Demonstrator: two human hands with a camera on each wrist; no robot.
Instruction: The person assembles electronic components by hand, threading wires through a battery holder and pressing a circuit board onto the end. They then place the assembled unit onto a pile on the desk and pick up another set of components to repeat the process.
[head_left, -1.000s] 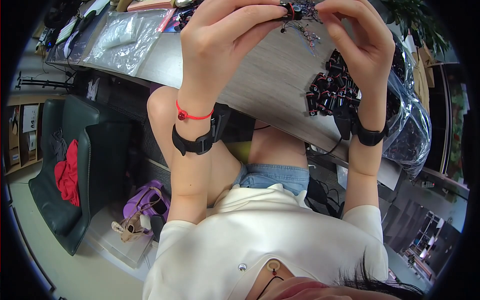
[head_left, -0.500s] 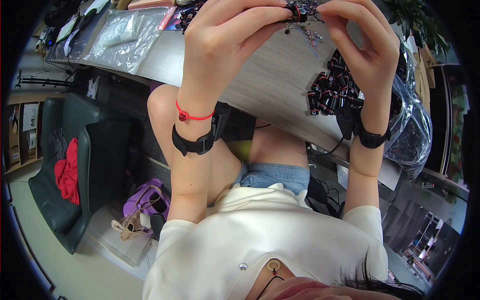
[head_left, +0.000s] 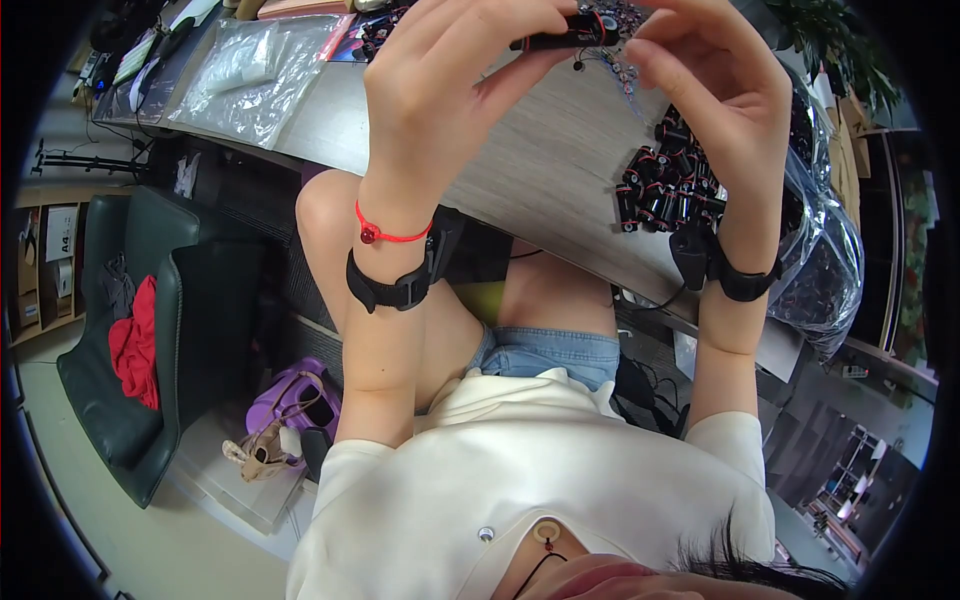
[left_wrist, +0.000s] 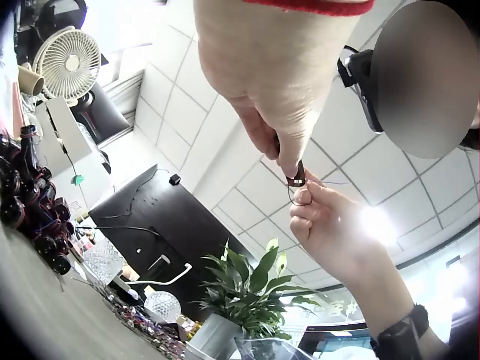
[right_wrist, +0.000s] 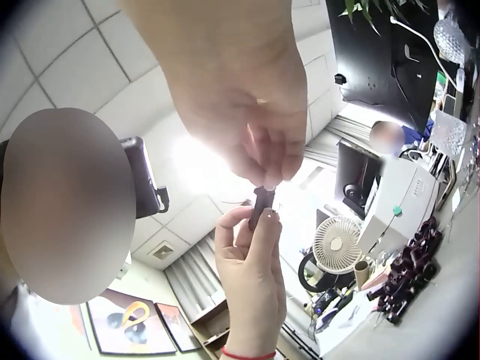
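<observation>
In the head view my left hand (head_left: 430,95) pinches a small black cylinder (head_left: 570,38) with a red ring by its end, between thumb and fingers. It is held up over the table, its free end facing right. My right hand (head_left: 735,95) is raised beside that end, fingers curled and thumb toward the fingertips. In the left wrist view a thin wire (left_wrist: 331,182) shows at the cylinder's end, where the right thumb and fingertips close in on it. From the right wrist, the right fingertips (right_wrist: 271,180) are right at the top of the cylinder (right_wrist: 261,206).
Several similar black cylinders (head_left: 660,190) lie heaped on the table (head_left: 530,160), left of a clear plastic bag (head_left: 820,260). Small wired parts (head_left: 625,75) lie behind the hands. A flat plastic bag (head_left: 250,80) is at the table's left; a green chair (head_left: 210,270) stands below.
The black cylinder has tilted and shows more of its length, with its free end facing right. The right thumb has dropped slightly and the right hand has turned to show more palm.
</observation>
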